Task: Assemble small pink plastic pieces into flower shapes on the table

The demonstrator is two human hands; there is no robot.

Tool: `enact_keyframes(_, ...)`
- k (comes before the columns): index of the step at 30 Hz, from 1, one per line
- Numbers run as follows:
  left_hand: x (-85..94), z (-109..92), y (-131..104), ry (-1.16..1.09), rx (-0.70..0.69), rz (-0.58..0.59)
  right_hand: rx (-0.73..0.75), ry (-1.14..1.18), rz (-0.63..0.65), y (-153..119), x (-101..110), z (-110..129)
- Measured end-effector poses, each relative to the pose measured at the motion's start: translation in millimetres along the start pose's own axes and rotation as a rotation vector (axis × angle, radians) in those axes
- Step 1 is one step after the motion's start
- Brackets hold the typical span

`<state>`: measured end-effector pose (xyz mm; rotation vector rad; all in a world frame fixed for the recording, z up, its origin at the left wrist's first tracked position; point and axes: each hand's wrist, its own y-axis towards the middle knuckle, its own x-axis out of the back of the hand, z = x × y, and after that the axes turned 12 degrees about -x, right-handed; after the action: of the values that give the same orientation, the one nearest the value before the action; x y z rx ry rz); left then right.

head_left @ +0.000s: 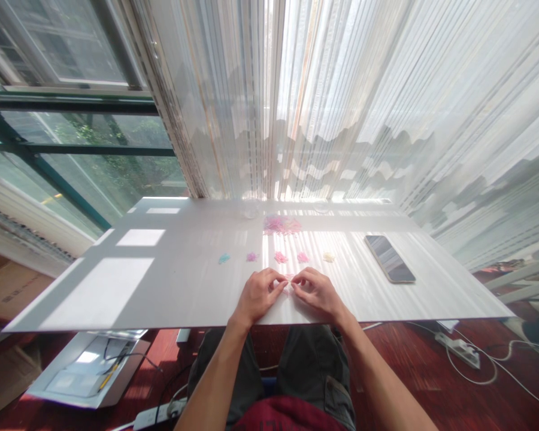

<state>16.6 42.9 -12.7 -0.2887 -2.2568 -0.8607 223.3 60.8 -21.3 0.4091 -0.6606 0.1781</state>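
Note:
My left hand [263,291] and my right hand [315,290] meet near the front edge of the white table [184,299]. Thumb and forefinger are pinched together on each, with a tiny pale piece [289,282] between them, too small to name. Beneath and between the hands lie some pink bits [288,290], partly hidden by the fingers. Just beyond is a row of small piles of thin pieces: blue [224,258], purple [252,257], red-pink [281,257], pink [302,257] and pale yellow [328,257]. A larger mixed pink and lilac pile [282,224] lies farther back.
A phone [390,259] lies on the right of the table. Two clear round dishes, one on the left [250,209] and one on the right [321,207], stand at the back by the curtain [296,108]. Power strips [458,350] and cables are on the floor.

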Motion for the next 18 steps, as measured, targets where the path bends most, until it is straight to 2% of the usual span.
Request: enact_keyframes(18,-3.5,2.2,-2.1,-0.012,0.017,-0.014,-0.027,0.044,-0.003,-1.1,0.9,0.9)
